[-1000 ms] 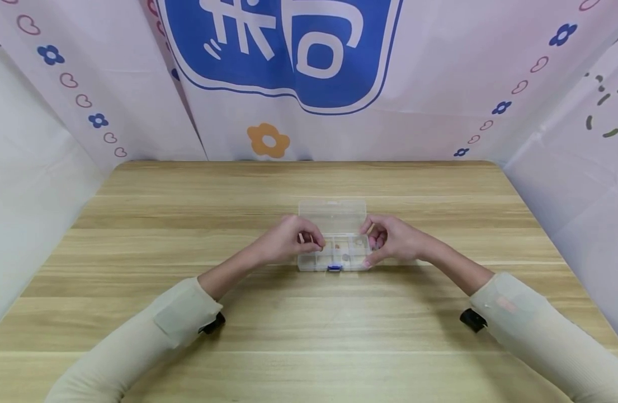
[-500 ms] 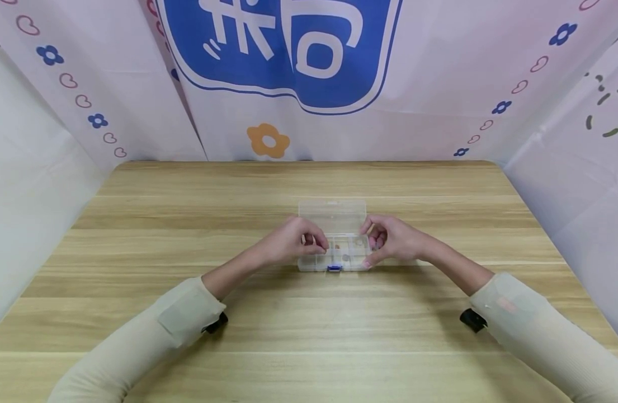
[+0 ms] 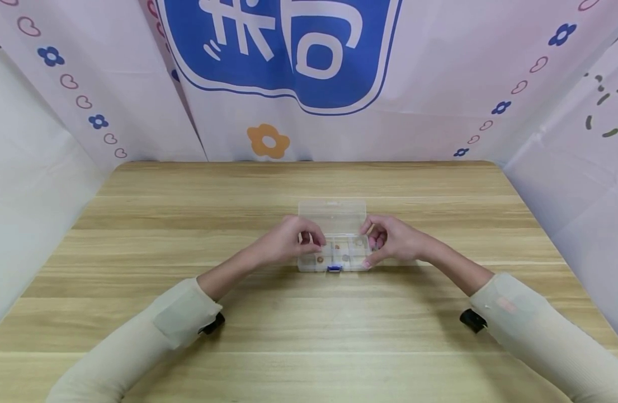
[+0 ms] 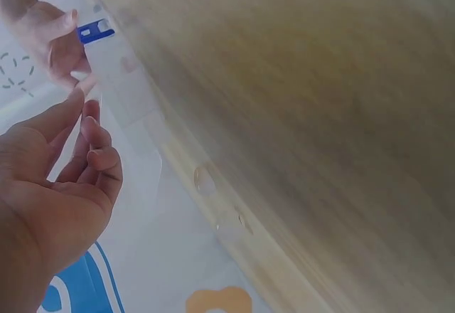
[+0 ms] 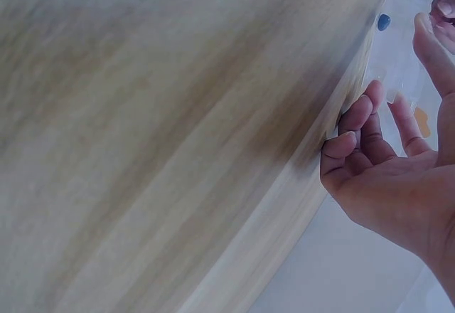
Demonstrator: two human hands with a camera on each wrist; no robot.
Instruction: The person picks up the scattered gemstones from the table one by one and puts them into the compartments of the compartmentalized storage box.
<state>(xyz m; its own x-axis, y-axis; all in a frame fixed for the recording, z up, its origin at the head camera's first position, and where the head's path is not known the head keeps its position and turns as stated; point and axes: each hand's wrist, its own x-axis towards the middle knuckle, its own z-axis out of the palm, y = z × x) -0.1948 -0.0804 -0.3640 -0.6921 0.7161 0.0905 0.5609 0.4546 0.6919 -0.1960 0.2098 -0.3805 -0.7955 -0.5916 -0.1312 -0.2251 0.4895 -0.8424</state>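
A clear plastic compartment box (image 3: 356, 266) with a blue latch (image 3: 334, 268) lies on the table, its clear lid (image 3: 331, 210) folded back. My left hand (image 3: 296, 240) is over the box's left part, thumb and forefinger close together with nothing visible between them. Just below those fingertips, a small brownish piece (image 3: 320, 259) lies in a front compartment. My right hand (image 3: 394, 240) holds the box's right end between thumb and forefinger, other fingers curled beside it. A reddish piece (image 3: 337, 247) and a greyish piece (image 3: 345, 258) lie in other compartments.
The wooden table (image 3: 309, 336) reaches back to a white printed cloth (image 3: 424, 112) hanging behind it. White cloth also hangs at both sides. A black device (image 3: 473, 320) sits under the right sleeve, and another (image 3: 213, 323) under the left.
My left hand moved slightly right over the box, then back left. The brownish piece it pinched earlier now lies in a front compartment. My right hand stays on the box's right end.
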